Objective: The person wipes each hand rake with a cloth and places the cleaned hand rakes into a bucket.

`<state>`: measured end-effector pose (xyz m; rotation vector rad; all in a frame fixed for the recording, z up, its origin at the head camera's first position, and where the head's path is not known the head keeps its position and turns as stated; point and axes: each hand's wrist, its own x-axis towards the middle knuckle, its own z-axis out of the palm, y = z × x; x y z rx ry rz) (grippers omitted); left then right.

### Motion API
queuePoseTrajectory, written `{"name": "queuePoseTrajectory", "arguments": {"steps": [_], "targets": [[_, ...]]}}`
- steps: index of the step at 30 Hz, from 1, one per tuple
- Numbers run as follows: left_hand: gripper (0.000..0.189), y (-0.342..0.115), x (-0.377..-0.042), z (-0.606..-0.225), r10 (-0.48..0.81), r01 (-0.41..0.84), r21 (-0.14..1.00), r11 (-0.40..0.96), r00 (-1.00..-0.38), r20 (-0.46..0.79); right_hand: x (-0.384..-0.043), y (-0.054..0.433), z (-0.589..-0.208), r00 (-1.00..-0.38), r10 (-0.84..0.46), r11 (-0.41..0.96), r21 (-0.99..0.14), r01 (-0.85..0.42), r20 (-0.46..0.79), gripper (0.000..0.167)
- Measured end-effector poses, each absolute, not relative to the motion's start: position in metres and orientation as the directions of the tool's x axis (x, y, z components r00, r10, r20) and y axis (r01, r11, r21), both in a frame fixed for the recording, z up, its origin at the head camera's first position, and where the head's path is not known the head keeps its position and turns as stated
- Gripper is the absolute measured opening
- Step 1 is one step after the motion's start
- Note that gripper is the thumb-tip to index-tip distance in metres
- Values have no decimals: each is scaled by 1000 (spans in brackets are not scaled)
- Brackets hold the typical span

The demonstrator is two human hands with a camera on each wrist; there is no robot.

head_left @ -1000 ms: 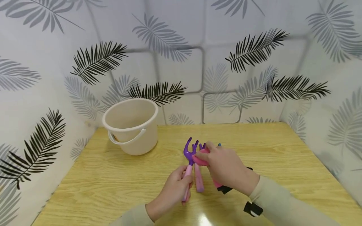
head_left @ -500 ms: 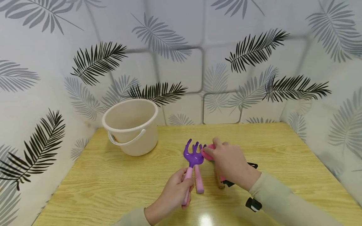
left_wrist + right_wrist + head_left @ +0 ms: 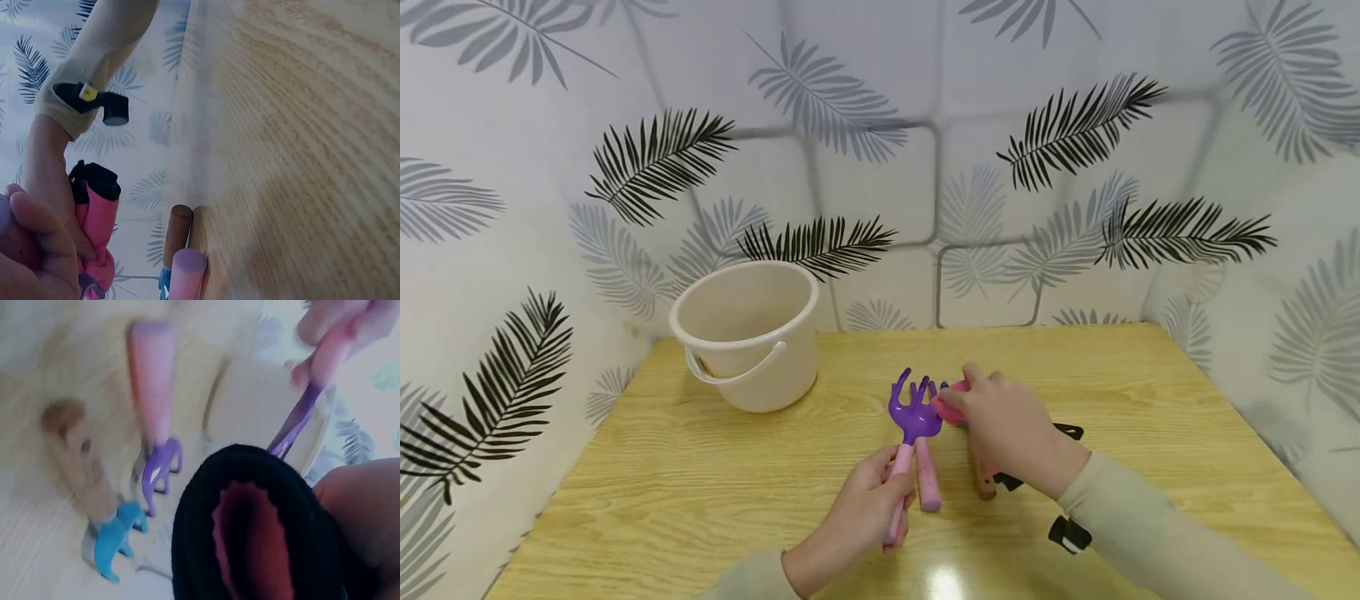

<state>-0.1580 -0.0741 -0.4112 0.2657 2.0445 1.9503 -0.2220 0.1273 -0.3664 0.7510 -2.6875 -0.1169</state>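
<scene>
My left hand (image 3: 867, 504) grips the pink handle of a hand rake (image 3: 917, 421), its purple tines pointing away from me. In my right hand (image 3: 1011, 429) is a bunched pink glove (image 3: 951, 402) with a black cuff, pressed close to the right side of the rake's head. The right wrist view looks into the glove's open cuff (image 3: 194, 512). Below lies a second rake (image 3: 928, 487), also purple with a pink handle. Beside it, partly hidden under my right hand, is a blue rake (image 3: 115, 537) with a wooden handle.
A cream bucket (image 3: 775, 375) with its handle hanging down stands at the back left of the wooden table (image 3: 700, 500). Behind the table rises a wall (image 3: 880, 192) with leaf patterns.
My right hand with the glove has moved right, from the rake's neck to the right side of its head. The rake's head shows more fully; the left hand barely shifts.
</scene>
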Motion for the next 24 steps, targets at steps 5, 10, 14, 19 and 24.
{"name": "queuePoseTrajectory", "arguments": {"steps": [5,10,14,19,24], "targets": [[58,-74,-156,-411,343,-71,996,56,-935,-86,-224,129,-368,-817,-507,862,171,-477,274,53],[54,-77,-159,-410,323,-76,994,77,-942,-97,-210,122,-363,-764,-571,820,157,-551,301,43],[49,-75,-159,-412,333,-58,994,96,-939,-87,-202,115,-358,-724,-607,792,169,-587,328,42],[40,-69,-157,-415,370,-17,989,146,-926,-71,-196,110,-356,-715,-615,786,182,-591,334,47],[43,-70,-157,-415,361,-5,987,159,-930,-63,-194,108,-353,-706,-619,781,179,-598,345,48]]}}
